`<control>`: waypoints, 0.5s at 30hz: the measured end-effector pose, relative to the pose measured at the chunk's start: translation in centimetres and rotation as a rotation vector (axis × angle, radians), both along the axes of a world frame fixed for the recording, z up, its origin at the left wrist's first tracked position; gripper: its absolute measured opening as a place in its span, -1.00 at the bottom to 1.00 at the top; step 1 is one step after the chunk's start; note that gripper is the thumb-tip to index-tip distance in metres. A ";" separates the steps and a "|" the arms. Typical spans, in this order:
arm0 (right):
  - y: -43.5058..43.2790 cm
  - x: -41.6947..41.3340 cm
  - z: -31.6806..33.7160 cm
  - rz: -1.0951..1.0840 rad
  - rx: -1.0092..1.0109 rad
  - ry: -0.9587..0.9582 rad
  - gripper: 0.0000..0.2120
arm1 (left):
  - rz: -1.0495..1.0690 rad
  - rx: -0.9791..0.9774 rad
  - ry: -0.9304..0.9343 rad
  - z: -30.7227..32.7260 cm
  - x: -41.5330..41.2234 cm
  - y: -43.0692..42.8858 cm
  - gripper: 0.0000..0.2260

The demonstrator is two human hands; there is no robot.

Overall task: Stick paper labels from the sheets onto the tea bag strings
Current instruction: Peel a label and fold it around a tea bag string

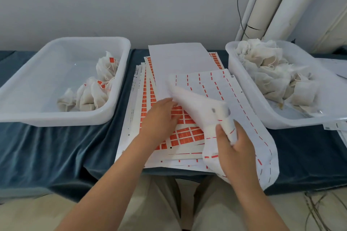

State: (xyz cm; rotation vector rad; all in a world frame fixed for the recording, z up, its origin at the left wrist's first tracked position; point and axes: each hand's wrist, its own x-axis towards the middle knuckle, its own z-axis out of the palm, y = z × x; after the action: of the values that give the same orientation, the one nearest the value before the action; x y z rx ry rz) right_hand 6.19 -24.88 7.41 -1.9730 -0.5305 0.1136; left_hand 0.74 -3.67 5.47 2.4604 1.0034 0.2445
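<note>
The spent sheet [197, 103], gripped at its curled edge by my right hand [234, 144], should handle light and limp, while my flat-fingered left hand [159, 120] presses the orange label sheets [185, 135] stacked on the tabletop [56, 146].

Dark blue cloth [47, 152] covers the table before me. Two white plastic tubs stand on it, one at left [56, 119] and one at right [242, 80]. Pale wall [131, 2] behind. White pipes [277, 5] and black cable [237, 0] at upper right. Loose cords [319, 210] on the floor at lower right.
</note>
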 end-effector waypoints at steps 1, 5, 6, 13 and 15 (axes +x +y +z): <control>0.1 0.1 0.3 -0.035 0.030 0.052 -0.71 | 0.008 0.018 0.024 -0.6 0.9 0.6 -0.51; 0.3 0.3 0.8 -0.126 0.108 0.188 -0.69 | 0.078 0.075 0.074 -1.2 3.1 3.9 -0.40; 0.3 0.3 0.8 -0.128 0.111 0.200 -0.72 | 0.073 0.113 0.102 -0.9 3.4 4.6 -0.42; 0.6 0.1 0.9 -0.140 0.144 0.176 -0.77 | -0.414 0.463 0.478 1.2 4.9 6.7 -0.74; 0.7 -0.1 0.9 -0.155 0.165 0.175 -0.78 | -0.515 0.580 0.539 1.4 4.6 6.5 -0.81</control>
State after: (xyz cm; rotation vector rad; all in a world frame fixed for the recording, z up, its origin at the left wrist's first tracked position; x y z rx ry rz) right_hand 6.12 -24.17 8.27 -1.8151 -0.2642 0.1392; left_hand 5.38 2.87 6.90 3.3167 0.4729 -0.3715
